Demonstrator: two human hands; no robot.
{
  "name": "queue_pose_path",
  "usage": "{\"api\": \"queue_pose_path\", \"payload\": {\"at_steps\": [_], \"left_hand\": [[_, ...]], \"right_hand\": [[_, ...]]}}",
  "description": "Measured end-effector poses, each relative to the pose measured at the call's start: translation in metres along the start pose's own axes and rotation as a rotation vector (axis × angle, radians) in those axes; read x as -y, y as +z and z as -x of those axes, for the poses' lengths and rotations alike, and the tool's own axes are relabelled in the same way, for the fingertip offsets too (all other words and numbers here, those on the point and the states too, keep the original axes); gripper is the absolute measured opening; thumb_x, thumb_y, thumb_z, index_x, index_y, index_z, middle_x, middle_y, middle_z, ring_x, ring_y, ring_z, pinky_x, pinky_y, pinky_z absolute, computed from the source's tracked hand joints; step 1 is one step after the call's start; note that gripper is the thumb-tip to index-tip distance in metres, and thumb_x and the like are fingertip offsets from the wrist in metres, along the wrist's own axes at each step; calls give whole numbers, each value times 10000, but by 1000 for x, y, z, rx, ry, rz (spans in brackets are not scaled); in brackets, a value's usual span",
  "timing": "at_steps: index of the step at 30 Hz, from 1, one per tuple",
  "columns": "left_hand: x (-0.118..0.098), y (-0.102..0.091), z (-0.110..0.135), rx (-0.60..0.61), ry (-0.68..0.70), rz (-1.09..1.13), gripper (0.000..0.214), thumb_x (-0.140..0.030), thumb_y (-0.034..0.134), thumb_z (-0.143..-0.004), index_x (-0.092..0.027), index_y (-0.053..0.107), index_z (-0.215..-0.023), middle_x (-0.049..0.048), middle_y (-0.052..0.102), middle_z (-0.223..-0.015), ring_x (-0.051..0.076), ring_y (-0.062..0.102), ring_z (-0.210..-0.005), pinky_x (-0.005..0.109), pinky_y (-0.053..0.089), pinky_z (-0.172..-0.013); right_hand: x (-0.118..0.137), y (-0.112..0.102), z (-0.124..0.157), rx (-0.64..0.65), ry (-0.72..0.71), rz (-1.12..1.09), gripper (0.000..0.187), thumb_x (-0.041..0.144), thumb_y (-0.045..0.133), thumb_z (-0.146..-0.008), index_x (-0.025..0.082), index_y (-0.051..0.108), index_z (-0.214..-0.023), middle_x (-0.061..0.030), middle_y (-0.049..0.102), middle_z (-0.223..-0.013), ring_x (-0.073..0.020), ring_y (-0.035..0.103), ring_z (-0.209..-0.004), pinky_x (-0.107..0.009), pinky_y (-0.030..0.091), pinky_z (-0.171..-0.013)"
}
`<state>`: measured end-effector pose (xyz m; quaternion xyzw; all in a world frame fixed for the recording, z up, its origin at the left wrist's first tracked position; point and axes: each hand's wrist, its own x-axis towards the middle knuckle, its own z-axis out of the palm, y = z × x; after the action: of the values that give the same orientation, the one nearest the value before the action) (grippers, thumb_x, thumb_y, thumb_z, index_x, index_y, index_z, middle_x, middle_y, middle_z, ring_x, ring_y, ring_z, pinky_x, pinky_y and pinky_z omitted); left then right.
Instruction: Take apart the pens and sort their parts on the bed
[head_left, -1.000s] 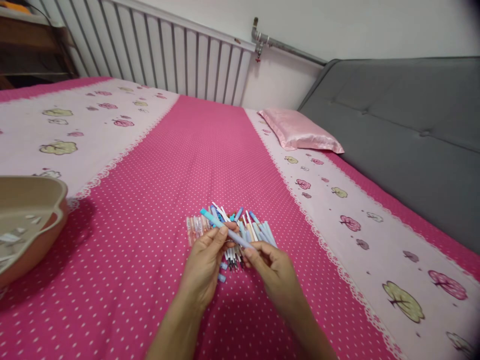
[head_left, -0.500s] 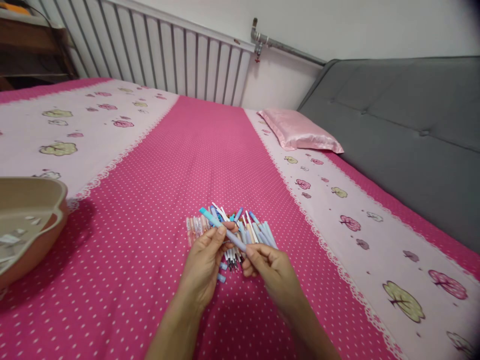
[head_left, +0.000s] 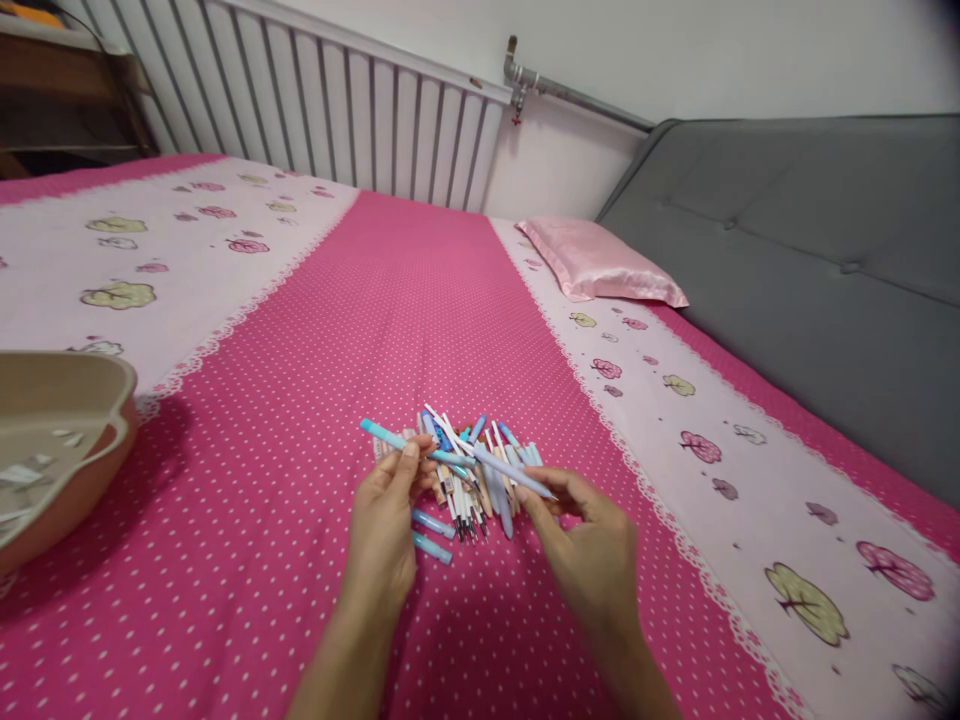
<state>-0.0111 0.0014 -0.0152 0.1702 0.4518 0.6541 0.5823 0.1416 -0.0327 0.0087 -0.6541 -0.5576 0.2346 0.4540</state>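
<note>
A pile of pastel pens lies on the pink dotted bedspread. My left hand pinches a teal pen piece that points left and away, just above the pile. My right hand pinches a pale lilac pen barrel at its right end, over the pile's right side. The two pieces sit end to end with a thin inner part between them. Two light blue caps lie on the spread between my hands.
A tan bowl with small scraps in it stands at the left edge. A pink satin pillow lies at the far right by a grey padded headboard. A white radiator lines the far wall.
My hands have drawn apart: the single pen held between them is now split, the teal piece gone left with my left hand, the lilac barrel right with my right hand.
</note>
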Motion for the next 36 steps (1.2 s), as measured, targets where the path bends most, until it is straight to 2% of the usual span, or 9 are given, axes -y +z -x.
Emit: {"api": "queue_pose_path", "payload": {"at_steps": [3, 8, 14, 20, 23, 27, 31, 33, 36], "left_hand": [[2, -1, 0, -12, 52, -98, 386, -443, 727, -639, -123, 678, -849, 3, 616, -650, 89, 531, -550, 197, 452, -532], [0, 0, 6, 103, -31, -336, 390, -481, 715, -633, -101, 663, -709, 18, 598, -602, 82, 504, -502, 186, 403, -478], [1, 0, 10, 194, -138, -573, 470, -599, 659, -627, -132, 607, -643, -15, 518, -456, 98, 448, -385, 201, 345, -378], [12, -8, 3, 253, -142, -795, 511, -629, 578, -677, -126, 622, -595, 46, 586, -477, 132, 504, -398, 231, 358, -437], [9, -12, 4, 280, -72, -1020, 547, -652, 509, -713, -146, 626, -539, 47, 573, -438, 159, 517, -400, 246, 334, -459], [-9, -10, 10, 227, 133, -1211, 532, -598, 522, -733, -181, 525, -403, 7, 467, -370, 134, 434, -387, 240, 241, -446], [-37, 6, 34, 306, 269, -888, 346, -471, 625, -709, -183, 593, -518, 2, 533, -483, 122, 446, -463, 234, 293, -472], [-51, 15, 61, 308, 281, -671, 221, -404, 694, -662, -192, 656, -610, 21, 601, -570, 143, 505, -529, 246, 360, -506], [-61, 15, 110, 252, 243, -340, 150, -349, 785, -548, -264, 661, -552, 23, 590, -540, 177, 533, -564, 290, 415, -524]], "right_hand": [[-1, -2, 0, -56, -95, 71, 158, 280, 630, -766, 202, 707, -879, -26, 690, -751, -151, 608, -632, -253, 495, -560], [1, -2, 0, -72, -204, 124, 152, 260, 619, -781, 188, 704, -885, -33, 683, -745, -150, 597, -632, -272, 502, -581], [17, -18, 9, -88, -219, 96, 175, 307, 627, -787, 198, 713, -893, -42, 685, -740, -160, 604, -624, -278, 509, -553], [17, -27, 10, -157, -161, 105, 211, 349, 643, -777, 202, 714, -910, -51, 704, -765, -177, 632, -655, -279, 518, -562], [1, -7, 4, -80, -172, 131, 217, 283, 582, -812, 173, 698, -958, -66, 716, -842, -179, 647, -708, -298, 529, -644], [-9, 15, 1, 161, -128, 317, 270, 238, 552, -811, 175, 674, -1044, -79, 709, -981, -225, 655, -847, -355, 500, -769], [-10, 3, 9, 201, -139, 371, 321, 292, 585, -788, 188, 660, -1083, -91, 692, -1042, -251, 632, -941, -368, 478, -816], [-21, -10, 18, 150, -122, 351, 338, 332, 554, -807, 184, 652, -1095, -103, 684, -1062, -253, 625, -963, -386, 474, -835], [-53, -30, 41, 39, -23, 373, 402, 381, 519, -818, 168, 625, -1143, -138, 646, -1133, -296, 596, -1028, -458, 453, -877]]}}
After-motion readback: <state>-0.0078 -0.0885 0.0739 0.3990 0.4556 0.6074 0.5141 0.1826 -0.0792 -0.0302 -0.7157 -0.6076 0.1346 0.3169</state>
